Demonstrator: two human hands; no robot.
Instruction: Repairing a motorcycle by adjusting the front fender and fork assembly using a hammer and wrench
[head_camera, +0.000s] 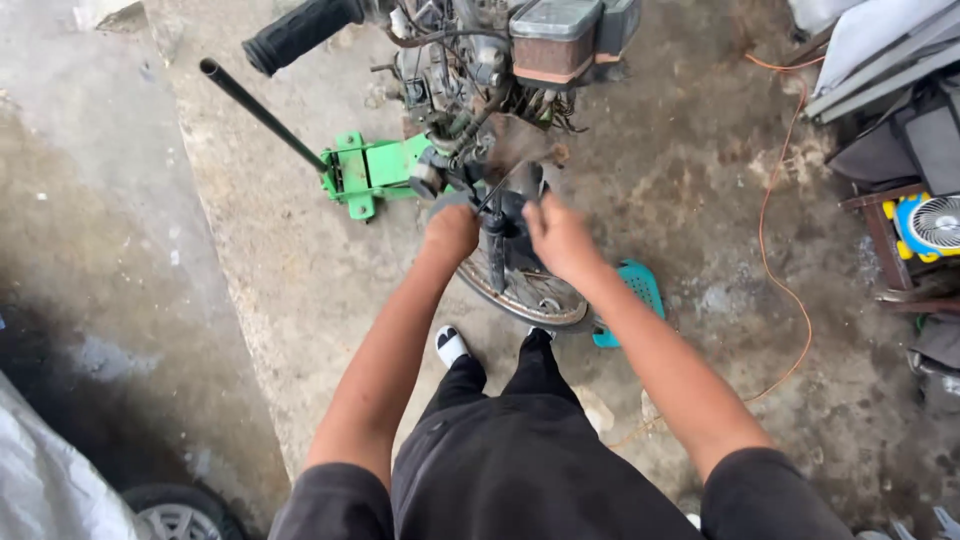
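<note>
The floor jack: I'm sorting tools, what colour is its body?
Bright green floor jack, with a black handle; head view.

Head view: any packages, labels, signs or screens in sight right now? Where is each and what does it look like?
None that I can make out: no package, label, sign or screen.
Nearest lookalike: small fan, right edge, round white grille in a blue and yellow housing.
Both hands are on the motorcycle front end: left hand and right hand at the fork above the front wheel.

Green floor jack (372, 172) w/ black handle, orange cable (778, 230), small fan (938, 222), teal stool (640, 290).
</note>
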